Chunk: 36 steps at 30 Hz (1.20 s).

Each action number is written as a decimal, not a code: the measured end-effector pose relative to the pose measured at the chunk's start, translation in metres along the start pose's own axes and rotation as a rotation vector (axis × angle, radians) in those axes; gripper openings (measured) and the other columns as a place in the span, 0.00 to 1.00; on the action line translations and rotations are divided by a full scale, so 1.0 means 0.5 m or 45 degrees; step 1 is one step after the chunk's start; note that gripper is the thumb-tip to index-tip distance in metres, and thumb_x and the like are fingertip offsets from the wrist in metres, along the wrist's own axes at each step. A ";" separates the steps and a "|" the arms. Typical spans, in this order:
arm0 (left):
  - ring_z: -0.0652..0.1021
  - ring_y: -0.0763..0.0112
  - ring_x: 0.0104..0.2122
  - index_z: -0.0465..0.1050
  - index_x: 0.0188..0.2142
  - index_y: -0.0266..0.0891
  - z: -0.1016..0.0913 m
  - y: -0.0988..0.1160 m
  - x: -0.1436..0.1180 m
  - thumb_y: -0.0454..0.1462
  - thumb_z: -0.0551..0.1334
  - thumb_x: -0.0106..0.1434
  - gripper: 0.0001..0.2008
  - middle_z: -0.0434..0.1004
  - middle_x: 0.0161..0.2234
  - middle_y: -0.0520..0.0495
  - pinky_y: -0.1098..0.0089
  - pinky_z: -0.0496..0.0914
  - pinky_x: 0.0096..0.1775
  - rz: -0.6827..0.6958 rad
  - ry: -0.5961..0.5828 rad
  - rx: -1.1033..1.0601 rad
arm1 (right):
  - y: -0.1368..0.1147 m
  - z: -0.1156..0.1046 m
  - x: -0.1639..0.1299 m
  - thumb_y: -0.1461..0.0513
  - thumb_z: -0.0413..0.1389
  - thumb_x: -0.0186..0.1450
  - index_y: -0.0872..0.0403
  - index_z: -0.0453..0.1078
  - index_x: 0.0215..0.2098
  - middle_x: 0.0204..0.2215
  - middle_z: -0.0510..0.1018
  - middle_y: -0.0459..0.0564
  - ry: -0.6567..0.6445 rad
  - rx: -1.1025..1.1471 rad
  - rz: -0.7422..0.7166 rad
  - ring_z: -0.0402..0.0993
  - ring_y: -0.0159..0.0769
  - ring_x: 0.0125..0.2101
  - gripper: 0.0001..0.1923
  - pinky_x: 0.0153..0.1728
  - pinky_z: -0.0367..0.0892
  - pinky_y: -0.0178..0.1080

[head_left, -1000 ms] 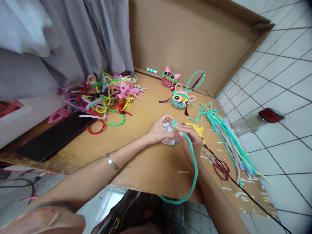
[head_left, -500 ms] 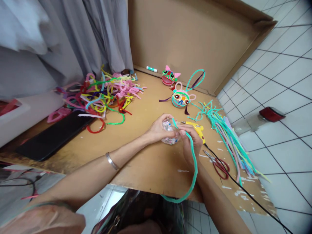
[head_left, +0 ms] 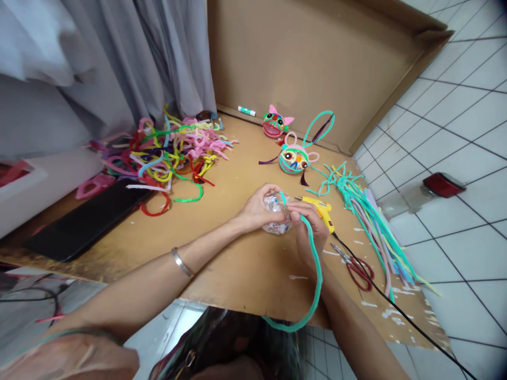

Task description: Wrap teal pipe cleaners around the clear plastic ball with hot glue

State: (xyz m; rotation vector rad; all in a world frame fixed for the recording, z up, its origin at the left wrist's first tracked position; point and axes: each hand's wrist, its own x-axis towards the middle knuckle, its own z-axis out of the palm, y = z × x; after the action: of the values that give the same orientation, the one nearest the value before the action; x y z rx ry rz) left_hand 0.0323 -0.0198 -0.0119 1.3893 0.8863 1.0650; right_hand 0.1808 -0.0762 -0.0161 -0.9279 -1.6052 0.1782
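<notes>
1. Over the last second almost nothing has shifted: both hands and what they hold keep their places. I read this as a steady holding or pressing step on the strip's end, not a fresh move.
2. The left hand (head_left: 257, 207) is curled around a clear, round, plastic-looking ball (head_left: 276, 228), gripping its left side. The ball is above the middle of the brown worktop (head_left: 233, 269), well in from the near edge; whether it rests on the surface is hard to tell.
3. The right hand (head_left: 311, 227) pinches a fuzzy turquoise pipe-cleaner strip (head_left: 318, 279) between thumb and fingers. The strip's short end lies against the ball's upper right; its soft, bendy length curves down past the near edge.
4. Through the ball's glossy wall show crumpled, shiny, many-coloured bits, unlike the strip's matt pile.
5. Just beyond the right hand lies a yellow hard-bodied glue gun (head_left: 324, 214); nearer the right edge are red-handled metal scissors (head_left: 359, 273) and a bundle of straight pastel and turquoise fuzzy strips (head_left: 378, 232).
6. Towards the far edge sits a round, fuzzy-covered turquoise face ornament (head_left: 293, 160) with pink loop ears.
</notes>
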 end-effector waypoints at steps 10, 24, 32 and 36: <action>0.75 0.60 0.49 0.67 0.44 0.38 -0.002 -0.009 0.003 0.37 0.72 0.39 0.31 0.75 0.45 0.46 0.60 0.68 0.55 0.047 0.033 0.047 | -0.005 0.002 0.003 0.62 0.57 0.68 0.46 0.77 0.39 0.36 0.83 0.44 -0.003 0.024 0.023 0.78 0.36 0.42 0.06 0.48 0.71 0.44; 0.76 0.64 0.45 0.68 0.46 0.40 0.006 0.006 -0.012 0.41 0.71 0.44 0.29 0.75 0.43 0.49 0.64 0.69 0.51 0.072 -0.006 0.077 | -0.014 0.020 -0.002 0.60 0.55 0.68 0.48 0.76 0.37 0.36 0.83 0.47 0.155 0.002 0.070 0.79 0.38 0.41 0.07 0.48 0.73 0.47; 0.76 0.66 0.43 0.69 0.44 0.40 0.005 0.003 -0.008 0.42 0.72 0.44 0.28 0.76 0.41 0.50 0.66 0.70 0.48 0.062 -0.038 0.028 | -0.014 0.031 -0.006 0.61 0.55 0.68 0.49 0.76 0.36 0.35 0.82 0.47 0.223 0.017 0.061 0.79 0.37 0.40 0.06 0.48 0.72 0.47; 0.76 0.66 0.42 0.68 0.44 0.40 0.003 0.007 -0.009 0.42 0.71 0.44 0.27 0.75 0.41 0.51 0.66 0.70 0.48 0.060 -0.053 0.021 | -0.019 0.036 -0.006 0.61 0.55 0.68 0.49 0.75 0.36 0.34 0.82 0.46 0.244 0.029 0.085 0.78 0.36 0.40 0.06 0.47 0.72 0.44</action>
State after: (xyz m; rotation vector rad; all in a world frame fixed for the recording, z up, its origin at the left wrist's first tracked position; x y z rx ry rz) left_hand 0.0324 -0.0247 -0.0091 1.4468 0.8374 1.0626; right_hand 0.1603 -0.0780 -0.0178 -0.9522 -1.3940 0.1490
